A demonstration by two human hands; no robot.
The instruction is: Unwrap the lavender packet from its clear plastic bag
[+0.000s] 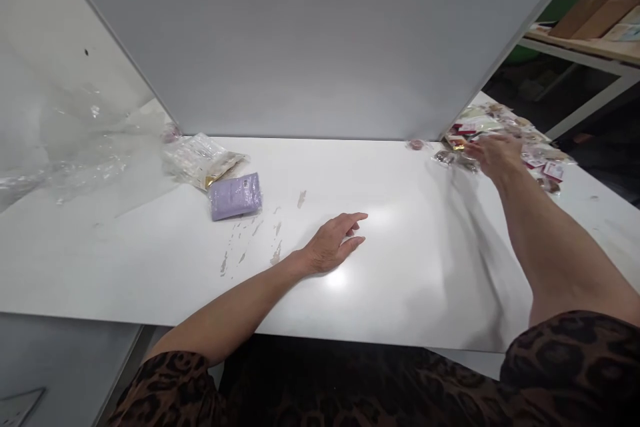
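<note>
My left hand (334, 241) rests over the middle of the white table with nothing in it, its fingers stretched to the right and the thumb apart. At the far right, my right hand (499, 152) reaches into a pile of small clear-wrapped packets (483, 121). Its fingers look extended over the packets; their tips are blurred against the pile, and I see no packet clearly gripped. A small wrapped brownish piece (416, 145) lies apart, left of the pile. On the left side lies a purple packet (236, 197) in clear film, touching a pile of flat clear-wrapped packets (200, 157).
A tall grey panel (310, 40) stands along the back of the white table (400, 293). Crumpled clear plastic (90, 160) spreads at the far left. Behind the right side is a shelf (590, 47) with a cardboard box (600, 3). Worn marks (276, 253) show on the tabletop.
</note>
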